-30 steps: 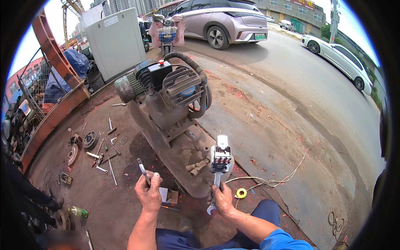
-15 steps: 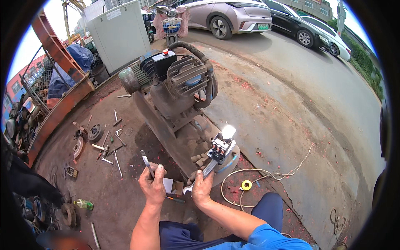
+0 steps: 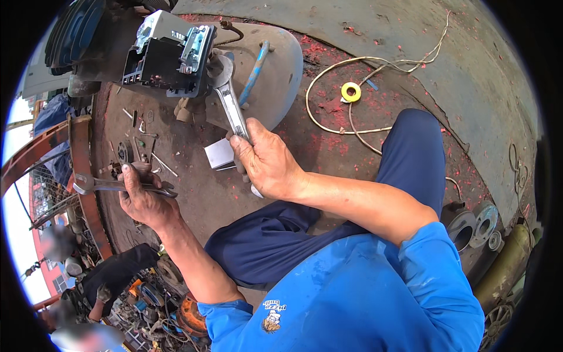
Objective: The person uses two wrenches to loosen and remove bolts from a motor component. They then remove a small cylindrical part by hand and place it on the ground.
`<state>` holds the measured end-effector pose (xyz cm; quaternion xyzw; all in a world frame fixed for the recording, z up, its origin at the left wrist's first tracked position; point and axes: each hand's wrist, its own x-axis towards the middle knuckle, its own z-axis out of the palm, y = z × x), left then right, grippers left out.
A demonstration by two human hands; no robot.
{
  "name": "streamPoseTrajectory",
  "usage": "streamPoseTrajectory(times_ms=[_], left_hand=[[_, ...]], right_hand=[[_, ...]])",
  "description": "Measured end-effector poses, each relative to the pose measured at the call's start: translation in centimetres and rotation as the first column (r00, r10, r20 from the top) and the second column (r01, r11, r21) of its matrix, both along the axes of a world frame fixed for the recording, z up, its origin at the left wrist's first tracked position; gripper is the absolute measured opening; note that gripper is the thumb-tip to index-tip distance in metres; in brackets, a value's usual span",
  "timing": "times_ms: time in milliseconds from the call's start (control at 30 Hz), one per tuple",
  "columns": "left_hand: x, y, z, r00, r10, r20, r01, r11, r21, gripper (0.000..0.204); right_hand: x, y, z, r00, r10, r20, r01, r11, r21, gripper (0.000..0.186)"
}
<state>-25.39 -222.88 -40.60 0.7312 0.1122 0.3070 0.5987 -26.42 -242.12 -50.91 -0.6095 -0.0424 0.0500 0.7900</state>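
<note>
Swung downward since earlier, right hand [image 3: 267,161] grips wrench [image 3: 230,100] at grey switch box [image 3: 170,53]; left hand [image 3: 142,196] clasps pliers [image 3: 111,185].

A worker in a bright blue short-sleeved shirt [image 3: 375,293] with a small chest emblem [image 3: 272,311], and navy trousers [image 3: 410,152].

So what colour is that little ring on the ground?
Yellow: the ring lies by the cord, clearest in the head view.
</note>
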Motion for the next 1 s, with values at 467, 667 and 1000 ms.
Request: streamPoseTrajectory(times_ms=[467,667,1000], left_hand=[[1.4,-3.2,-2.0,0.989,-0.134,-0.07,0.136,0.99,0.022,0.022],[1.2,-3.1,-1.9,0.991,-0.083,-0.103,0.089,0.994,0.056,0.021],[0.3,-2.7,-2.1,0.985,-0.132,-0.109,0.139,0.989,0.054,0.018]], right_hand=[[10.8,-17.5,5.9,0.743,0.648,-0.169,-0.668,0.733,-0.127,0.031],[11.0,-17.7,5.7,0.739,0.653,-0.166,-0.674,0.72,-0.168,0.035],[17.6,-18.0,5.8,0.547,0.831,-0.106,-0.823,0.511,-0.248,0.025]])
